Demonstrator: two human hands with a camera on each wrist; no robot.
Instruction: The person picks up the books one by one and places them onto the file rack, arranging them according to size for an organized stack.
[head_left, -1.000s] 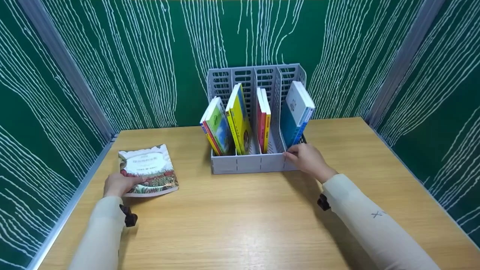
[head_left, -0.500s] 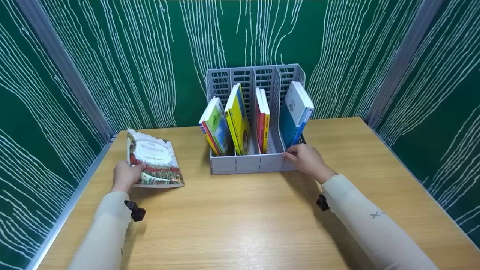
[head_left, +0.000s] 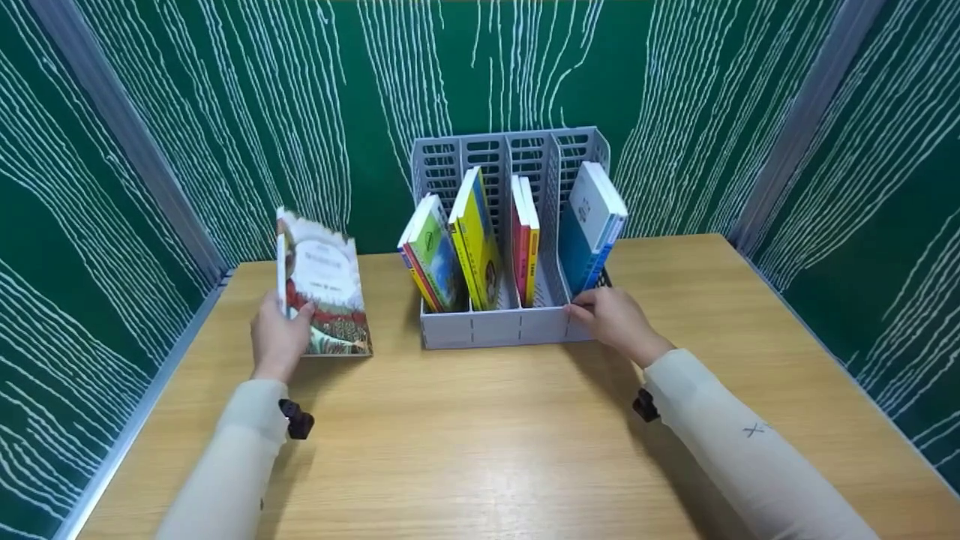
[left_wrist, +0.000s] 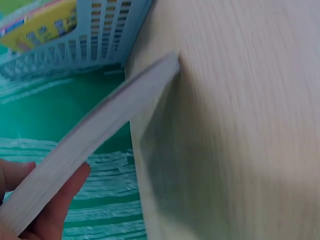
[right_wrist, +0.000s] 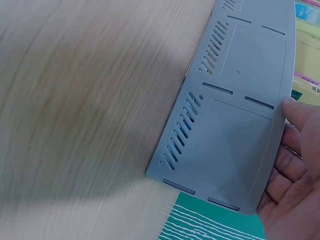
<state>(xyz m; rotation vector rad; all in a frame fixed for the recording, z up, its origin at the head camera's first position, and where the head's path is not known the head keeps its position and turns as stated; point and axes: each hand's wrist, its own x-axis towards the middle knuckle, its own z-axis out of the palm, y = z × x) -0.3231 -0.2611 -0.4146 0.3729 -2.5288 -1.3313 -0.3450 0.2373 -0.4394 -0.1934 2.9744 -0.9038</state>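
Observation:
At the left of the table my left hand (head_left: 281, 335) grips a book (head_left: 326, 274) by its left side, the thumb over its illustrated white and red cover. The book is tilted up; in the left wrist view its page edge (left_wrist: 95, 132) runs between thumb and fingers. A grey file rack (head_left: 495, 330) with several compartments stands near the back of the table. My right hand (head_left: 619, 322) pinches the rack's front rim near its right end, thumb on the rim in the right wrist view. The rack's front wall (right_wrist: 235, 145) fills much of that view.
Upright books fill the rack: a green-covered set (head_left: 435, 247) at left, yellow ones (head_left: 476, 247), a red and orange pair (head_left: 527, 247), and blue-and-white ones (head_left: 592, 225) at right. Green walls with white lines (head_left: 397, 67) border the wooden table (head_left: 480, 442).
My left hand has moved right and away from me, lifting the book from lying nearly flat to tilted up. The right hand stays on the rack.

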